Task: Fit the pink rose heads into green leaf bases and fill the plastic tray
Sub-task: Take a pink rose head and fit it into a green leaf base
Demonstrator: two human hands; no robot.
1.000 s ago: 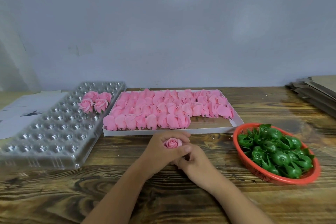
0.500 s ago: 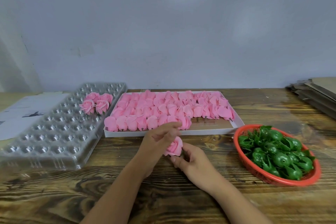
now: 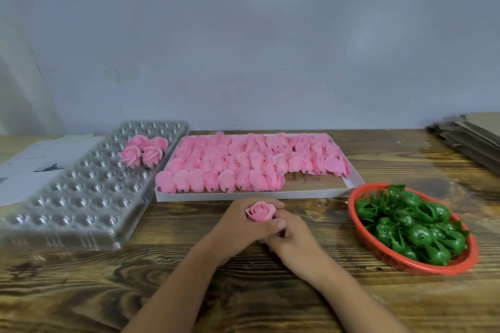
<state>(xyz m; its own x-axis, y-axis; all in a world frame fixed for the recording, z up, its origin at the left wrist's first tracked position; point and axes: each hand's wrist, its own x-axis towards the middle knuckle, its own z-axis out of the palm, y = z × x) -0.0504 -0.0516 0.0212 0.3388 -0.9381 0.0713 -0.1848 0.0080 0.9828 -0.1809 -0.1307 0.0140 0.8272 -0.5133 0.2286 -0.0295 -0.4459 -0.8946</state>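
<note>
A pink rose head faces up between my two hands, just in front of the white box. My left hand curls around it from the left, thumb across the front. My right hand grips underneath from the right; whatever it holds below the rose is hidden. The white box holds several loose pink rose heads. A red basket at the right holds several green leaf bases. The clear plastic tray at the left carries several finished roses near its far end.
White paper sheets lie left of the tray. A stack of cardboard sits at the far right. A grey wall rises behind the wooden table.
The rose had been tilted onto its side half a second ago; it now faces up again, with both hands closed round it.
</note>
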